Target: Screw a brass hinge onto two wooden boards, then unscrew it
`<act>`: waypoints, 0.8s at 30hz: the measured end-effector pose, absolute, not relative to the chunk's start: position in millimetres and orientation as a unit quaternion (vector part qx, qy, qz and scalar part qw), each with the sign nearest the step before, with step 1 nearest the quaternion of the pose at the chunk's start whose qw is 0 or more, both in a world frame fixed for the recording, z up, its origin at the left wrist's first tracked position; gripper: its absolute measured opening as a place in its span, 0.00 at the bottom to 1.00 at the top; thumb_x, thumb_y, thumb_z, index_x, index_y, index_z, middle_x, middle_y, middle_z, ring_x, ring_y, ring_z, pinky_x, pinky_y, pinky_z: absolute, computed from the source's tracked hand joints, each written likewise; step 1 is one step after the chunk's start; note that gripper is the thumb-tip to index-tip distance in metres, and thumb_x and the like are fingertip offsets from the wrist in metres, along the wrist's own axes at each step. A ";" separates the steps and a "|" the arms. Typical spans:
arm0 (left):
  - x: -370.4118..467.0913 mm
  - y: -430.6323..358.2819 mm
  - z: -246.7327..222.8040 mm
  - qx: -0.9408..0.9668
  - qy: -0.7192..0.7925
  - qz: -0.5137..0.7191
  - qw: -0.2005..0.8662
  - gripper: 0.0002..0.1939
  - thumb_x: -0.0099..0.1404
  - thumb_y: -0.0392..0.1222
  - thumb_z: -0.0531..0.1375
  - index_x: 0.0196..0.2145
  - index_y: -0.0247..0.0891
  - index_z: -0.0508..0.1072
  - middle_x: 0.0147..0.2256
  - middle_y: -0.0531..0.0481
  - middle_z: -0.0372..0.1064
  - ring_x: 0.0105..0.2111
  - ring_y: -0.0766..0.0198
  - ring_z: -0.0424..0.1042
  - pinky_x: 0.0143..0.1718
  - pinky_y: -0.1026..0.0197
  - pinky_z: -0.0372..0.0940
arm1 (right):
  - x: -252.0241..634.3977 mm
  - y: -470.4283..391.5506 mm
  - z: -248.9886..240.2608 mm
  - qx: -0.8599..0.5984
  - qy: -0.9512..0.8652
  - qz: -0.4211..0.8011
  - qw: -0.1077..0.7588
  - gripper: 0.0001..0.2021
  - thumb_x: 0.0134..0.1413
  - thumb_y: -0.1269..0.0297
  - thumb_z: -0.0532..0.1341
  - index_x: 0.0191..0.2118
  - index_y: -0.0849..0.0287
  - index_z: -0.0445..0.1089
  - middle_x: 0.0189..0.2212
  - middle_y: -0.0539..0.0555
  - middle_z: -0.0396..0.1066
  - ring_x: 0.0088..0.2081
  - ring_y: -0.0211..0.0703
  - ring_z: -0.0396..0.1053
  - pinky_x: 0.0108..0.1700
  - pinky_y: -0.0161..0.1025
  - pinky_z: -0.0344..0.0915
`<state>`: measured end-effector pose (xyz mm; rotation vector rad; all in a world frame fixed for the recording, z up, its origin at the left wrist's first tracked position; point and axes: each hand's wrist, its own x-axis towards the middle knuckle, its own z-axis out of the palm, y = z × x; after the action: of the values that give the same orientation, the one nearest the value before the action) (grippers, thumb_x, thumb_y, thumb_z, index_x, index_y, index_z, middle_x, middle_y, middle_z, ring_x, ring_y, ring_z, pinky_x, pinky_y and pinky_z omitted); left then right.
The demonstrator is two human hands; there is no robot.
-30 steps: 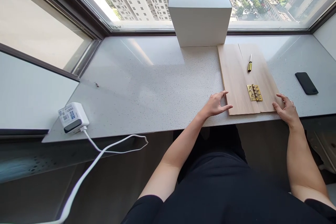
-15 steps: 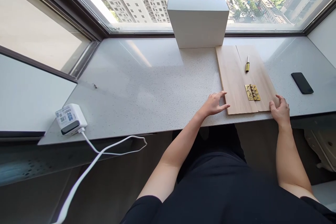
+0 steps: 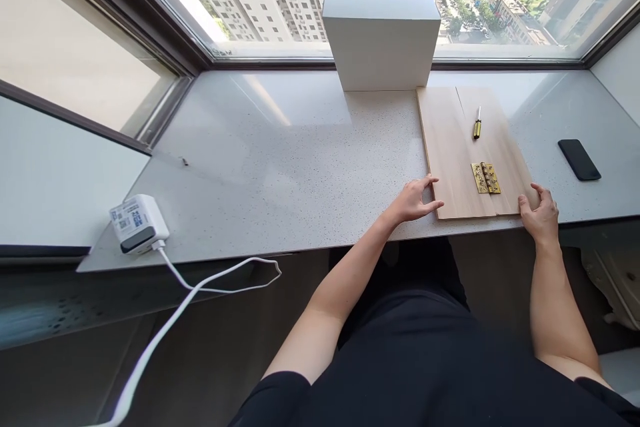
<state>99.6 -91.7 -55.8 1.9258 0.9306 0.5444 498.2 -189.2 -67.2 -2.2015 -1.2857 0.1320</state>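
Two pale wooden boards (image 3: 447, 147) lie flat, side by side, on the counter with a thin seam between them. My left hand (image 3: 416, 200) holds their left edge near the front corner, thumb and index finger apart. At the right front corner, my right hand (image 3: 541, 215) grips the other edge with its fingers bent around it. A pair of brass-coloured hinges or one folded-out hinge (image 3: 485, 178) rests on the boards near the seam, with small dark screws on it. Farther back lies a small screwdriver (image 3: 477, 125) with a yellow and black handle.
A white box (image 3: 383, 47) stands against the window behind the boards. On the speckled counter (image 3: 300, 167), a black phone (image 3: 579, 160) lies to the right. A white power adapter (image 3: 140, 223) sits at the far left, its white cable (image 3: 170, 323) hanging past the front edge.
The whole view has shifted slightly, so everything appears a little farther right. Both hands stay at the board edges, and the front ends at the seam look slightly more even.
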 end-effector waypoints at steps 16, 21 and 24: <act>79.1 -115.7 -54.5 0.766 0.407 0.254 0.427 0.31 0.84 0.55 0.68 0.76 0.42 0.72 0.80 0.35 0.68 0.79 0.40 0.69 0.82 0.34 0.65 | 411.4 -194.5 -59.5 -0.706 -0.585 -0.029 0.398 0.20 0.79 0.55 0.56 0.62 0.60 0.77 0.69 0.77 0.78 0.79 0.73 0.70 0.84 0.82 0.53; 31.9 -121.0 -53.8 0.790 0.459 0.261 0.310 0.25 0.85 0.51 0.65 0.72 0.39 0.76 0.78 0.34 0.71 0.80 0.41 0.69 0.84 0.31 0.59 | 300.0 -196.1 -70.4 -0.511 -0.782 0.106 0.342 0.19 0.84 0.58 0.56 0.66 0.51 0.81 0.69 0.60 0.84 0.77 0.55 0.76 0.78 0.60 0.76; 2.1 -124.9 -60.6 0.794 0.497 0.246 0.250 0.24 0.86 0.51 0.63 0.72 0.40 0.77 0.79 0.34 0.69 0.81 0.40 0.67 0.85 0.29 0.58 | 257.8 -186.5 -77.8 -0.441 -0.837 0.166 0.279 0.22 0.86 0.57 0.55 0.71 0.49 0.80 0.73 0.56 0.81 0.80 0.53 0.72 0.80 0.60 0.75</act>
<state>2.1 -124.9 -60.6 2.1616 1.3531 0.6690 257.8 -186.5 -77.8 -1.1832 -2.2436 0.4452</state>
